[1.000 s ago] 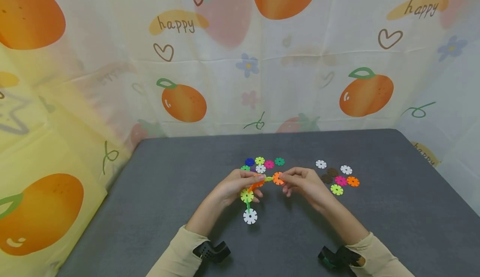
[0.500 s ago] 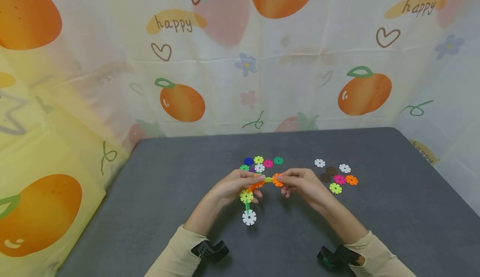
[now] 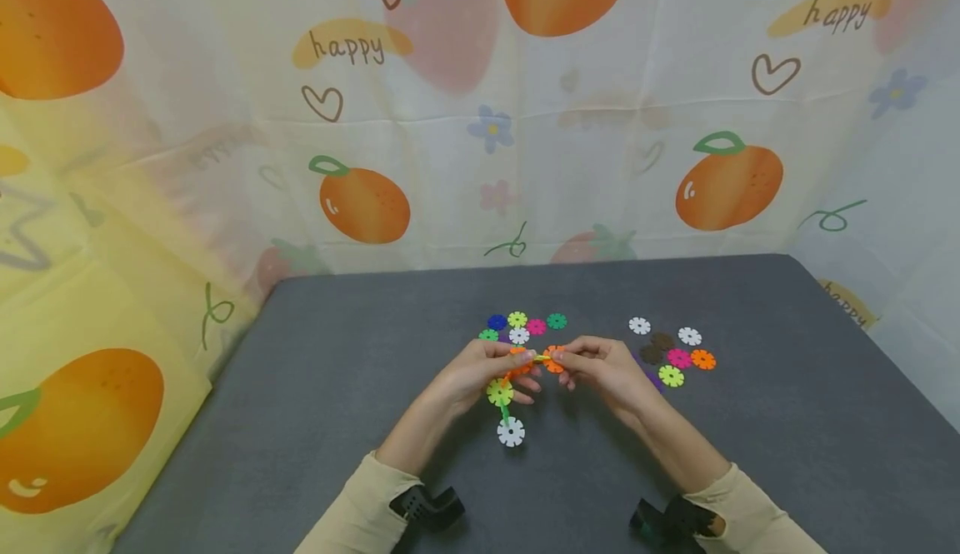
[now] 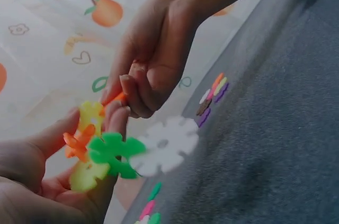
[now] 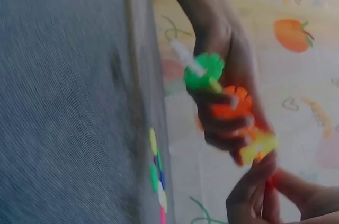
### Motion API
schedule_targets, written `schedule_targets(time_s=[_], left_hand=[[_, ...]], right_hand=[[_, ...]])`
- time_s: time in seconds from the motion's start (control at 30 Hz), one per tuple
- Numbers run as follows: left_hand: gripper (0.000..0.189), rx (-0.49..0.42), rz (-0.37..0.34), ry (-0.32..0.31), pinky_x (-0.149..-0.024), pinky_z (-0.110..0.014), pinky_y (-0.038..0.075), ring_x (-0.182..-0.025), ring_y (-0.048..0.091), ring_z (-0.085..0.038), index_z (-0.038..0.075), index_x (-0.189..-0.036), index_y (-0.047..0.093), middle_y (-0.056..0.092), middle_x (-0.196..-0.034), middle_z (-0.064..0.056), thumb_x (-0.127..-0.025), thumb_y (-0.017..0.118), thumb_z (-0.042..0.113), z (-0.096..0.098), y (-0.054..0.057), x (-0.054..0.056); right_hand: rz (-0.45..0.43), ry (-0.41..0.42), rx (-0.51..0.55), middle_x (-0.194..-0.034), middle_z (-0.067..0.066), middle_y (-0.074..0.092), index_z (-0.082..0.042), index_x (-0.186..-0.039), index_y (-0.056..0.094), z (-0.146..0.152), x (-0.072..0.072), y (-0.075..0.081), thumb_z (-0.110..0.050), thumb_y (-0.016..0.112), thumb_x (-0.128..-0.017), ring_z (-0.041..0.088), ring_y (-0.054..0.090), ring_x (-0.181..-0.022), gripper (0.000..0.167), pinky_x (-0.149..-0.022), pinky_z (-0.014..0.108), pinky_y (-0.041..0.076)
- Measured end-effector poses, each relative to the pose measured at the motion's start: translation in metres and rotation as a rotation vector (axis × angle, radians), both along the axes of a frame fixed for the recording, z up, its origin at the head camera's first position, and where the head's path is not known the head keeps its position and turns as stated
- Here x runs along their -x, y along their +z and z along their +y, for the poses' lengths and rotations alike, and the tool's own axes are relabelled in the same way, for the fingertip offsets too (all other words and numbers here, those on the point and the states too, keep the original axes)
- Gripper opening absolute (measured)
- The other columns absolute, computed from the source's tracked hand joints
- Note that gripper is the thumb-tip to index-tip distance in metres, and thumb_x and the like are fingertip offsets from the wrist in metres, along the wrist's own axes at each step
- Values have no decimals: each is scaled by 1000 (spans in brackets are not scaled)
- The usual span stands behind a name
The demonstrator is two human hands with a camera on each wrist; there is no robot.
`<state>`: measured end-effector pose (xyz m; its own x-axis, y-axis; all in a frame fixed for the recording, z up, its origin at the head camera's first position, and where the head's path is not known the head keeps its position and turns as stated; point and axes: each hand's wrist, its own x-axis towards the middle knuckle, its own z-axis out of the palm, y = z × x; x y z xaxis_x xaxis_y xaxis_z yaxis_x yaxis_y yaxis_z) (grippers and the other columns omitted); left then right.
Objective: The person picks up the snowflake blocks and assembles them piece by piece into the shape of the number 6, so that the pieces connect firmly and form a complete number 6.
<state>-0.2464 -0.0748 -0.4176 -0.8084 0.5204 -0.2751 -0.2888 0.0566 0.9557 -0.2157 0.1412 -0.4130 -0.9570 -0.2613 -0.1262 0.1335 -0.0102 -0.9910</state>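
Above the table, my left hand (image 3: 471, 375) grips a chain of slotted plastic snowflake discs, thumb and finger at the yellow disc (image 4: 91, 118) on its right end. From that hand the chain hangs down through orange and yellow discs to a green disc (image 4: 117, 155) and a white disc (image 3: 511, 431) at the bottom. My right hand (image 3: 606, 372) pinches an orange snowflake disc (image 3: 553, 360), its edge right at the yellow disc. Fingers hide part of the joint between them.
Behind my left hand lies a group of loose discs, with a blue disc (image 3: 497, 321) and a teal disc (image 3: 557, 321). Another group, including a pink disc (image 3: 679, 358), lies beyond my right hand on the grey table (image 3: 360, 321). A printed cloth (image 3: 450, 187) stands behind.
My left hand has shifted slightly right, its thumb now farther onto the yellow disc. The chain's hanging end has swung right, and a purple disc shows beside my right hand.
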Motion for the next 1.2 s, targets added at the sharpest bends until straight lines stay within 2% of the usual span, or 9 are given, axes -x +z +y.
schedule_targets(time_s=[0.1, 0.2, 0.33, 0.43, 0.53, 0.63, 0.8, 0.97, 1.2], left_hand=[[39, -2, 6, 16, -76, -44, 62, -74, 74, -16, -9, -117, 65, 69, -110, -28, -94, 65, 23, -1, 4, 0], [40, 10, 23, 28, -74, -43, 62, -74, 74, -17, -10, -119, 63, 68, -112, -30, -95, 64, 22, -4, 8, 1], [43, 11, 31, 27, -73, -42, 62, -72, 74, -16, -12, -120, 61, 71, -105, -25, -95, 65, 22, -4, 8, 1], [46, 10, 36, 29, -73, -42, 62, -70, 73, -16, -15, -118, 62, 73, -101, -23, -93, 67, 24, -4, 4, 2], [44, 11, 28, 38, -74, -44, 62, -71, 73, -16, -13, -115, 64, 71, -105, -27, -92, 68, 25, -6, 0, 4], [40, 1, 4, 25, -77, -45, 62, -76, 74, -18, -6, -118, 65, 67, -116, -28, -94, 65, 26, -9, -6, 7], [40, -24, -24, 0, -79, -46, 61, -83, 74, -21, 3, -126, 64, 68, -122, -18, -98, 59, 31, -11, -14, 10], [36, -22, -31, 11, -79, -46, 61, -78, 73, -18, -2, -125, 63, 67, -120, -24, -100, 56, 23, -11, -22, 11], [35, -5, -7, 21, -75, -42, 62, -74, 73, -16, -8, -124, 61, 66, -118, -28, -99, 56, 16, -11, -27, 11]], right_hand=[[-11, 45, 6, -81, -2, 69, 3, -107, 63, 2, 3, 2, -24, 62, -96, 13, 65, -74, 29, -74, 30, 58], [-21, 74, -2, -84, -1, 67, 3, -110, 61, 5, 5, 3, -29, 60, -98, 12, 65, -75, 34, -75, 30, 58], [-9, 34, 6, -80, -1, 68, 4, -105, 64, 4, 4, 1, -22, 62, -97, 10, 64, -70, 28, -71, 29, 57], [-1, -13, 18, -76, 0, 70, 6, -101, 65, -1, 2, -3, -18, 64, -95, 10, 65, -68, 25, -69, 29, 58], [1, -35, 17, -75, 2, 69, 7, -100, 65, -6, 3, -7, -18, 65, -94, 11, 66, -67, 25, -68, 29, 59], [5, -13, -10, -78, 4, 69, 8, -101, 64, -7, 4, -9, -21, 64, -95, 12, 65, -68, 30, -69, 29, 59], [-22, 67, -34, -84, 6, 70, 10, -107, 63, -4, 6, -12, -29, 60, -98, 13, 65, -71, 40, -70, 28, 59], [-53, 77, -25, -85, 7, 70, 11, -112, 60, -2, 8, -18, -33, 58, -98, 13, 65, -71, 46, -69, 27, 59], [22, 68, -14, -83, 7, 71, 13, -109, 62, -4, 8, -24, -15, 58, -98, 11, 67, -69, 30, -68, 29, 60]])
